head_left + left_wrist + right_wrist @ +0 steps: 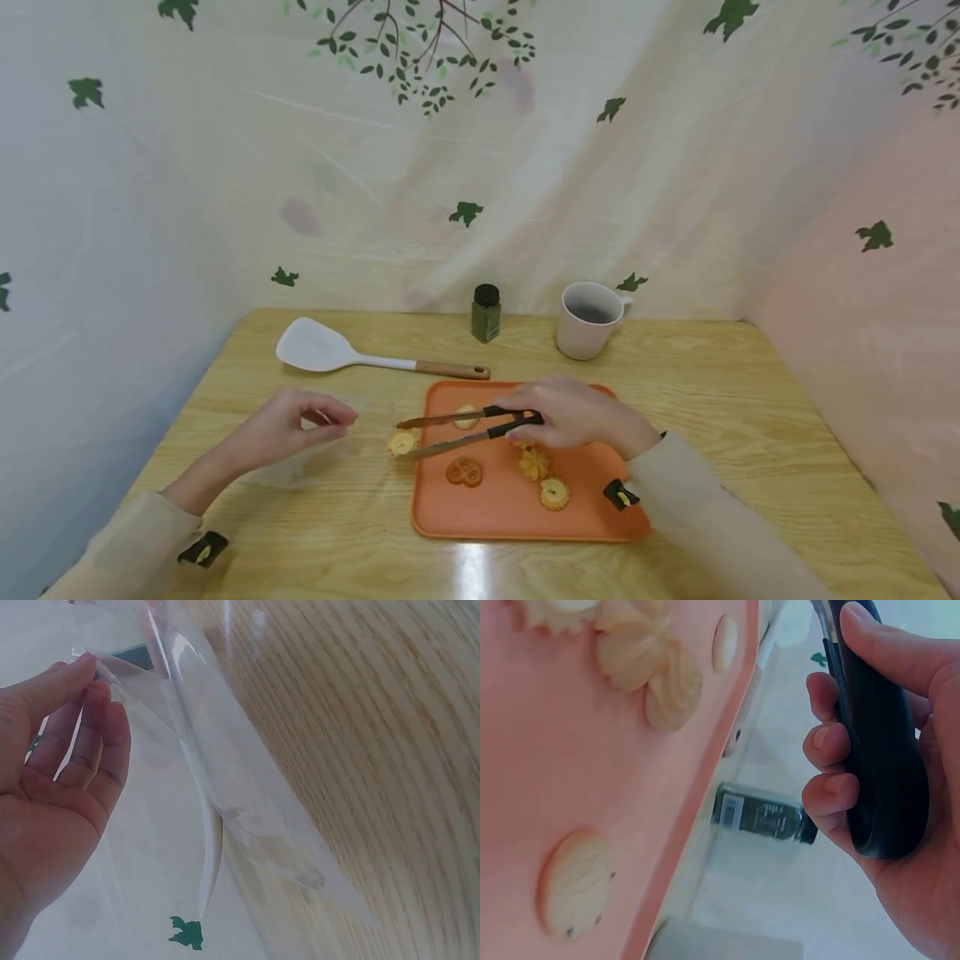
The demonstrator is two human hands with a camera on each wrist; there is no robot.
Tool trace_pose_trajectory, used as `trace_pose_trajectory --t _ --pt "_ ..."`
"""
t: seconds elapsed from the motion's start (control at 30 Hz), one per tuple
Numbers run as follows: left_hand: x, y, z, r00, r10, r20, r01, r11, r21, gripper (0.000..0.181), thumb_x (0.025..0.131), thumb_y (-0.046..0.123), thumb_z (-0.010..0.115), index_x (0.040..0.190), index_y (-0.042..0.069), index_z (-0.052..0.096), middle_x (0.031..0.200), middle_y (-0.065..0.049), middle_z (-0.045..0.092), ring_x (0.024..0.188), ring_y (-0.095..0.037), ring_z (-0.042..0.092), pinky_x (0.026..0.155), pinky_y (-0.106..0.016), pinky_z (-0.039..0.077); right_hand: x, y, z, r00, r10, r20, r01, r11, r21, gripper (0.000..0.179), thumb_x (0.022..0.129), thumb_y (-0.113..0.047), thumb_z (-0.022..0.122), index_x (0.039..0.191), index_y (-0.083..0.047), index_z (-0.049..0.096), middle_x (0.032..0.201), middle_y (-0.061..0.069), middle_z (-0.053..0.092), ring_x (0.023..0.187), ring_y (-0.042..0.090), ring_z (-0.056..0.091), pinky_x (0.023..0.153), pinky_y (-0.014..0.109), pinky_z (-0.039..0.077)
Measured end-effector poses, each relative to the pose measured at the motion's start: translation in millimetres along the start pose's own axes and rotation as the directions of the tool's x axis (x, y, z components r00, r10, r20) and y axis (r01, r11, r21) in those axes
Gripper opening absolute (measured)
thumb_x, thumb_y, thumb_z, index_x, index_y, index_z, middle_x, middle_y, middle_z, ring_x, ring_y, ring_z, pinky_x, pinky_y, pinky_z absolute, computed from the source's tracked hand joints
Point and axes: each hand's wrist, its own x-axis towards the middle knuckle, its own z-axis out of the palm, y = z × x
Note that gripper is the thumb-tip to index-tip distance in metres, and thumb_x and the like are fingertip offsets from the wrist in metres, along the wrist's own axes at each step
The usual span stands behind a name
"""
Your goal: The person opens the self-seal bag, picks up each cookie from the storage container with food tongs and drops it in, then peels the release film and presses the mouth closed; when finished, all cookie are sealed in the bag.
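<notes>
The left hand's (287, 427) fingers pinch a thin clear bag (225, 765). Right of them, a round yellow cookie (402, 445) sits between the tips of the tongs (450, 445), by the left edge of the orange tray (525, 522). Beyond the right fingers stands a jar (486, 317); its label's (733, 812) small writing is too blurry to read. The right hand's (570, 414) fingers hold the tongs.

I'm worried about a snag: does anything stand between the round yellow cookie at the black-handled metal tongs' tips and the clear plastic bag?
Nothing visible does: the cookie is at the tips of the tongs, near the bag; whether it's inside, I can't tell.
</notes>
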Motion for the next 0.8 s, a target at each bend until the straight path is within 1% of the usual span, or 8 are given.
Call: trace_pose_trajectory --t 0.13,0.2,0.33,0.4,0.53,0.63,0.7,0.8 --pt "0.8 2.6 -1.1 1.0 0.017 -0.002 -0.017 1.0 0.001 0.016 0.091 0.004 0.076 0.107 0.0 0.076 0.102 -0.012 0.076 0.087 -0.009 0.07 0.072 -0.03 0.06 13.8 -3 0 1.0 -0.012 0.0 0.012 0.999 -0.035 0.041 0.101 -0.038 0.065 0.137 -0.018 0.066 0.104 -0.003 0.07 0.075 0.007 0.058 0.064 0.027 0.048" --pt "2.2 3.0 -1.1 1.0 0.031 -0.002 -0.031 1.0 -0.001 0.016 0.091 0.002 0.076 0.107 0.0 0.076 0.102 -0.012 0.076 0.088 -0.008 0.071 0.072 -0.029 0.06 19.0 -4 1 1.0 -0.025 -0.008 0.025 0.999 -0.048 0.04 0.1 -0.036 0.067 0.136 -0.017 0.066 0.104 -0.002 0.071 0.075 0.009 0.06 0.064 0.027 0.048" --pt "4.1 3.2 0.3 0.999 0.049 0.002 -0.049 0.999 -0.018 0.016 0.09 0.001 0.076 0.106 0.0 0.076 0.101 -0.012 0.076 0.089 -0.009 0.071 0.072 -0.029 0.06 27.2 -8 2 0.998 -0.057 -0.007 0.057 0.995 -0.079 0.042 0.1 -0.034 0.067 0.136 -0.014 0.066 0.116 0.002 0.072 0.087 0.014 0.068 0.072 0.031 0.055" --pt "4.1 4.0 1.3 0.999 0.047 0.008 -0.047 0.999 -0.028 0.016 0.09 0.001 0.076 0.106 -0.001 0.076 0.101 -0.013 0.076 0.089 -0.01 0.071 0.071 -0.03 0.06 30.6 -11 3 0.997 -0.074 0.002 0.074 0.992 -0.1 0.042 0.1 -0.034 0.067 0.136 -0.013 0.065 0.115 0.003 0.071 0.083 0.014 0.067 0.071 0.03 0.055" --pt "5.2 5.5 3.2 1.0 0.027 0.011 -0.027 0.999 -0.032 0.016 0.091 0.003 0.076 0.106 0.0 0.076 0.102 -0.013 0.076 0.089 -0.01 0.071 0.071 -0.031 0.06 35.7 -16 3 0.996 -0.086 0.007 0.086 0.989 -0.118 0.038 0.099 -0.034 0.068 0.133 -0.015 0.067 0.099 -0.001 0.069 0.063 0.007 0.052 0.057 0.024 0.043" --pt "6.5 6.8 4.4 0.999 0.032 -0.001 -0.032 0.999 -0.028 0.015 0.09 0.002 0.076 0.106 0.001 0.076 0.103 -0.012 0.076 0.088 -0.01 0.071 0.071 -0.031 0.06 40.5 -20 4 0.998 -0.067 0.004 0.067 0.99 -0.125 0.037 0.099 -0.034 0.069 0.131 -0.017 0.068 0.093 -0.003 0.066 0.059 0.005 0.045 0.053 0.023 0.037" --pt "7.5 7.9 5.7 0.999 0.046 -0.01 -0.046 0.999 -0.022 0.015 0.09 0.002 0.076 0.105 0.003 0.077 0.102 -0.009 0.076 0.088 -0.01 0.071 0.07 -0.03 0.06 44.6 -22 5 0.999 -0.051 0.011 0.052 0.99 -0.133 0.036 0.099 -0.035 0.069 0.131 -0.017 0.068 0.094 -0.003 0.067 0.06 0.005 0.045 0.053 0.023 0.036" --pt "9.6 8.9 8.4 0.997 0.069 -0.015 -0.07 0.997 -0.025 0.015 0.09 0.002 0.077 0.105 0.005 0.077 0.101 -0.007 0.076 0.087 -0.01 0.071 0.07 -0.03 0.06 51.8 -26 6 0.999 -0.028 0.037 0.033 0.988 -0.151 0.036 0.099 -0.037 0.068 0.132 -0.02 0.067 0.088 -0.004 0.066 0.058 0.006 0.045 0.05 0.024 0.035"
